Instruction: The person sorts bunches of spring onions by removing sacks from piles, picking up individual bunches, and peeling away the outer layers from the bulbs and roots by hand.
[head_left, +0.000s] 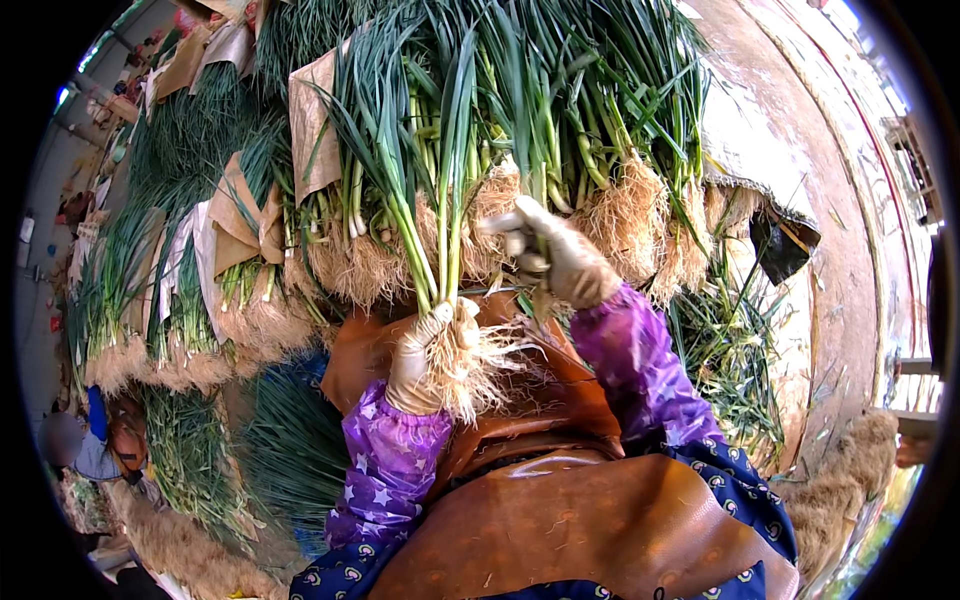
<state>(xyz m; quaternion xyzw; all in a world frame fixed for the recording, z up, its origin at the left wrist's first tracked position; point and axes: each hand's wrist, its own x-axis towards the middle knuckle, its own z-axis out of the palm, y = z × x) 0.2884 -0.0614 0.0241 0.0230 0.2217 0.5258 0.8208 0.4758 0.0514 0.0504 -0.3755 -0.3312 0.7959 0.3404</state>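
Note:
My left hand (424, 360), in a pale glove, is closed round a few green garlic stalks (450, 232) near their base. The stalks stand upright, leaves pointing away from me, and their whitish roots (472, 360) spill out below the fingers over my apron. To the right, my gloved right hand (562, 255) is raised and blurred, its fingers partly bent and pointing left. Some pale strands show under it; whether it holds anything is unclear. Just beyond both hands lies a row of rooted green garlic (630, 202).
A brown apron (555, 517) covers my lap. More bundles (112, 315) and brown paper sheets (244, 214) lie left. Loose leaves (735, 360) litter the ground at right, near a white woven sack (750, 165) and a heap of cut roots (840, 465). Another person (97, 450) is at far left.

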